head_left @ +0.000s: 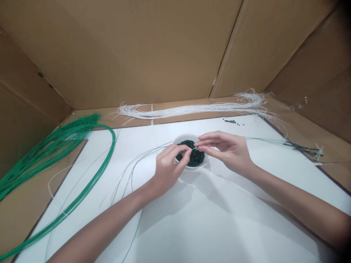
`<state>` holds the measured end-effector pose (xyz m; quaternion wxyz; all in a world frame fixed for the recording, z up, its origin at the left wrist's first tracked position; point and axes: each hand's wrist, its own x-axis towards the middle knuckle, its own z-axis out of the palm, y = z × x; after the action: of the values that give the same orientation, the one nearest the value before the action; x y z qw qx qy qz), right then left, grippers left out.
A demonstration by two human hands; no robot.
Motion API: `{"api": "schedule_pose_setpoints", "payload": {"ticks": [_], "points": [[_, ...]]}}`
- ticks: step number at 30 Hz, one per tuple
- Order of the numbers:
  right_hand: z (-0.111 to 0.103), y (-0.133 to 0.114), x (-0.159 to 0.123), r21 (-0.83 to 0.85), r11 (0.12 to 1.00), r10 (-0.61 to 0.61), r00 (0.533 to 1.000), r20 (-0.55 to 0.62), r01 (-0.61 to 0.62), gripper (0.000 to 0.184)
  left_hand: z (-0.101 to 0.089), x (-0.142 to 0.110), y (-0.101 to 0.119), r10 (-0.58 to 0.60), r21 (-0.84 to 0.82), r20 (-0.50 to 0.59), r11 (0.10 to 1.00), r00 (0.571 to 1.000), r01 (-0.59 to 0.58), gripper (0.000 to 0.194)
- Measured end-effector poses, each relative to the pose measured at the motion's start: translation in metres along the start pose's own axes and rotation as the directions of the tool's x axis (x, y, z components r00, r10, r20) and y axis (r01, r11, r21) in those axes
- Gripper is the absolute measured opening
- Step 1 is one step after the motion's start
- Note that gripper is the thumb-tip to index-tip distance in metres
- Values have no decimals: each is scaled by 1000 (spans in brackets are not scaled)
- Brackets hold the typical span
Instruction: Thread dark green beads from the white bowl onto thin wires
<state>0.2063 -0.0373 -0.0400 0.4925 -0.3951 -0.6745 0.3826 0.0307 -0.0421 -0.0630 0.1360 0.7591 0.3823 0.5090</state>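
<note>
A small white bowl (183,138) sits on the white sheet, filled with dark green beads (196,157). My left hand (170,170) and my right hand (223,151) meet above it, fingertips almost touching. Each hand pinches a thin green wire (195,148) between thumb and fingers. From my right hand the wire runs off to the right, toward a short stretch strung with dark beads (300,148). Strands also trail left from my left hand. My left hand hides part of the bowl.
A white sheet (238,175) covers the cardboard floor. A bundle of white strands (189,109) lies along the back, and loose dark beads (231,122) sit near the sheet's far edge. A coiled green wire (109,164) and a green bundle (46,149) lie left. Cardboard walls surround everything.
</note>
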Motion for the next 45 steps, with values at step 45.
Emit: {"api": "schedule_pose_setpoints", "payload": {"ticks": [45], "points": [[2, 5, 4, -440, 812, -325, 923, 205, 384, 14, 3, -2, -9, -99, 2, 166, 995, 981, 100, 19]]}}
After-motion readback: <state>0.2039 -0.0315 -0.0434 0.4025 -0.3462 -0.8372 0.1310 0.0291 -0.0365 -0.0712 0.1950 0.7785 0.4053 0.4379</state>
